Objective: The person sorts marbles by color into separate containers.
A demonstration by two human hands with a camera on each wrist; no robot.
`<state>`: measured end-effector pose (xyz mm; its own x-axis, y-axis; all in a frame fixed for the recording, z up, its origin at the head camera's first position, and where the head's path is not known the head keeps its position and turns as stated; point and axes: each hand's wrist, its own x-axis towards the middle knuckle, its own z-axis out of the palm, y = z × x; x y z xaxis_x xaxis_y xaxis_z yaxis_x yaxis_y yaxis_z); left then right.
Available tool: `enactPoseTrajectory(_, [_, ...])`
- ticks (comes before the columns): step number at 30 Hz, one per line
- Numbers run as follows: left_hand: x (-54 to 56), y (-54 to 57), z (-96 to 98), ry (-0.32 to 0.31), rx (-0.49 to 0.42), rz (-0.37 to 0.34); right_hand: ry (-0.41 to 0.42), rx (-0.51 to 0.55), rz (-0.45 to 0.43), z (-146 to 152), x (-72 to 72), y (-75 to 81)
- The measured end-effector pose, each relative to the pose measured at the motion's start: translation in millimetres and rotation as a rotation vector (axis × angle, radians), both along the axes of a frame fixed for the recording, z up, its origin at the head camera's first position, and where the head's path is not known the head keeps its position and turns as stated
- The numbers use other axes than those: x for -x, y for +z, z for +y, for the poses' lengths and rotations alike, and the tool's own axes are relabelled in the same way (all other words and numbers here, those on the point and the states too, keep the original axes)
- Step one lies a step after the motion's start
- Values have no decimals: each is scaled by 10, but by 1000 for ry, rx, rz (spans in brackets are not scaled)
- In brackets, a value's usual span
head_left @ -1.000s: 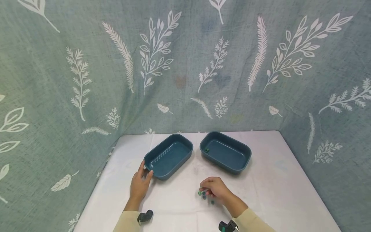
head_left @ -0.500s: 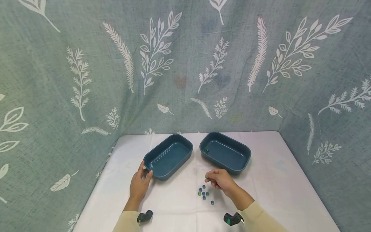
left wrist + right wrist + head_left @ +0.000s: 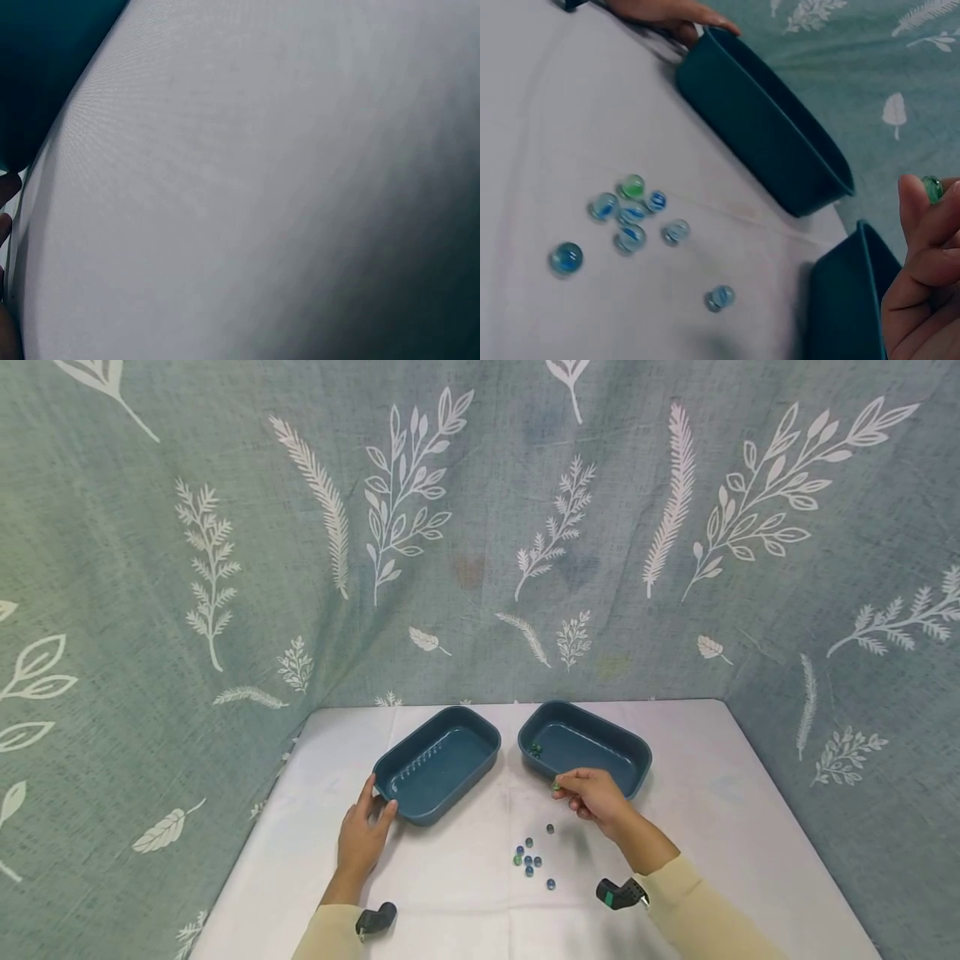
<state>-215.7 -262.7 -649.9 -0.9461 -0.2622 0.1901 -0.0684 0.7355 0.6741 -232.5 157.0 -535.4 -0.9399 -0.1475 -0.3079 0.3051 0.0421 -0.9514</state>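
Note:
My right hand point(image 3: 596, 795) pinches a green marble point(image 3: 932, 189) between thumb and fingertips, above the near rim of the right blue tray point(image 3: 637, 752). Some green marbles point(image 3: 536, 750) lie in that tray's left end. My left hand point(image 3: 362, 837) rests against the near left corner of the other blue tray point(image 3: 438, 817), its thumb and fingers spread along the outside and rim. Between the hands, several blue-swirled marbles point(image 3: 631, 238) lie loosely grouped on the cloth with one green-swirled marble point(image 3: 632, 186). In the left wrist view only parts of the fingers point(image 3: 7, 187) show.
A white cloth point(image 3: 457, 893) covers the table. Green-grey fabric point(image 3: 480, 635) with white leaf prints hangs behind and at both sides. A lone marble point(image 3: 551, 828) lies nearer the right tray than the others, and another point(image 3: 551, 884) sits apart toward the front.
My right hand has picked up the green marble from the group and moved up and right with it to the right tray. My left hand stays at its tray corner.

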Motion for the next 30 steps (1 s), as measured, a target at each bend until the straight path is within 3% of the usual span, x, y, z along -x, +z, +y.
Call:
enactPoseTrajectory(7, [2, 1, -8, 3, 2, 24, -20, -10, -10, 138, 149, 102])
enactPoseTrajectory(18, [5, 14, -9, -1, -10, 4, -4, -91, 1, 346, 454, 126])
enactPoseTrajectory(30, [-23, 28, -5, 14, 5, -4, -44, -125, -31, 435, 775, -46])
